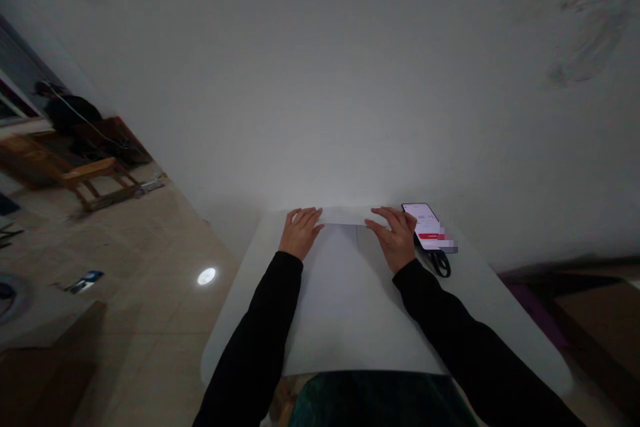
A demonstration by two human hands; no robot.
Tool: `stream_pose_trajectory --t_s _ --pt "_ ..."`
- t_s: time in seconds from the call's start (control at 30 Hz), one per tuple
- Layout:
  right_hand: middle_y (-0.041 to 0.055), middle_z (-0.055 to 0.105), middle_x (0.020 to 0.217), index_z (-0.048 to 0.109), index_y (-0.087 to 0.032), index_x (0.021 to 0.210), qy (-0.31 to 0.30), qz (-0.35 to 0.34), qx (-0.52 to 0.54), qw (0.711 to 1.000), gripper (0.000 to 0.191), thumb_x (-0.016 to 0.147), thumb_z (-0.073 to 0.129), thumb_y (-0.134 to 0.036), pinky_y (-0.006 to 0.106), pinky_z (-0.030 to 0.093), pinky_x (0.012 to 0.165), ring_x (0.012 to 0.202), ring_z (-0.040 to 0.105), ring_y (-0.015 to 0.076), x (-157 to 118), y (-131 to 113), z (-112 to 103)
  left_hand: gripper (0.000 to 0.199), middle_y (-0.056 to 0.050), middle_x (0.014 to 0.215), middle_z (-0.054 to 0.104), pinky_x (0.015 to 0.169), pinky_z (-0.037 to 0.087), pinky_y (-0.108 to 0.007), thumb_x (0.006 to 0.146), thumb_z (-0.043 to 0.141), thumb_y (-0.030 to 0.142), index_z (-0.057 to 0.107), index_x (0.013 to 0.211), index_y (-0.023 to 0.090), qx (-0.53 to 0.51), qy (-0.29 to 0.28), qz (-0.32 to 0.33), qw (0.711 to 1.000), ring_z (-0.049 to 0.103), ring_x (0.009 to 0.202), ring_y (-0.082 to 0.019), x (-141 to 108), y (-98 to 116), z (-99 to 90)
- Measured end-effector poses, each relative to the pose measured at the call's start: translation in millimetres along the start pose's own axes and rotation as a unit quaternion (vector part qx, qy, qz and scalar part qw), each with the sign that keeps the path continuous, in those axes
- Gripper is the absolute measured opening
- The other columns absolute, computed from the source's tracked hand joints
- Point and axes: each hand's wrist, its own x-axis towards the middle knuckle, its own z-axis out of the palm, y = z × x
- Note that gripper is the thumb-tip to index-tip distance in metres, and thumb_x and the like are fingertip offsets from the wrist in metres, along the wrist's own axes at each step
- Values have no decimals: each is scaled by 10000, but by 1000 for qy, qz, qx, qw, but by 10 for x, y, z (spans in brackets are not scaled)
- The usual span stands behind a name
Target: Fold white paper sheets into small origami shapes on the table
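A large white sheet of paper [333, 307] lies on the white table [233, 327], reaching its front edge. Along the far end of the sheet runs a narrow folded strip [344, 215]. My left hand [301, 232] pinches the left end of that strip between thumb and fingers. At the strip's right end, my right hand [395, 235] grips it the same way, thumb below and fingers above. A phone [425, 219] with a lit screen lies just right of my right hand, with a coiled black cable [441, 263] below it.
A pale wall [340, 80] rises behind the table's far edge. At the left, across the tiled floor [175, 287], are a wooden stool [97, 173] and a person in dark clothes [73, 113]. A cardboard box [605, 313] stands at the right.
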Motion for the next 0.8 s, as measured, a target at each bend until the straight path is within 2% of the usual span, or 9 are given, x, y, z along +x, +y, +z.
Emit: stream_pose_trajectory --t_s 0.07,0.13,0.2,0.33,0.47,0.6,0.8 --pt "8 570 1212 679 -322 890 -9 -9 10 1000 160 839 566 -222 404 289 903 1120 485 205 -2 -43 5 335 -91 1114 629 954 349 -394 876 481 295 504 1186 170 -3 -13 34 999 534 1097 -191 18 125 52" --pt "14 542 1252 679 -317 876 -16 -17 20 1000 153 846 556 -231 401 287 903 1139 482 205 0 -91 4 244 -59 1040 653 927 367 -370 890 454 230 546 1111 184 -13 -26 80 996 562 1028 -169 35 247 104" --pt "25 542 1252 674 -303 884 -14 -13 28 999 142 846 555 -236 401 281 904 1146 483 208 3 -133 2 198 -47 967 663 878 394 -351 891 441 185 573 1038 179 -17 -35 98 994 581 950 -160 46 330 139" --pt "40 569 1212 659 -275 898 0 -4 36 999 120 835 570 -225 413 256 916 1160 477 217 0 -212 3 176 -50 887 660 761 428 -323 893 441 205 577 992 154 -9 -24 77 997 590 840 -160 54 389 139" --pt "38 594 1166 650 -268 911 -4 -14 55 998 124 819 587 -215 405 250 915 1153 476 220 -32 -308 29 200 -46 813 652 698 430 -300 902 410 174 560 1029 140 -2 -22 83 996 591 774 -152 59 446 103" --pt "38 627 1087 638 -243 922 -2 -13 72 997 143 816 568 -177 389 254 913 1107 505 211 -58 -360 60 186 -41 754 634 676 423 -295 893 404 138 574 970 139 3 -14 106 994 578 713 -146 72 519 91" --pt "14 665 965 619 -217 819 13 -12 73 997 47 783 601 -194 386 238 906 1048 532 205 -32 -353 65 165 -33 728 623 671 422 -295 884 419 142 584 871 146 -22 2 109 994 569 698 -143 73 558 108"
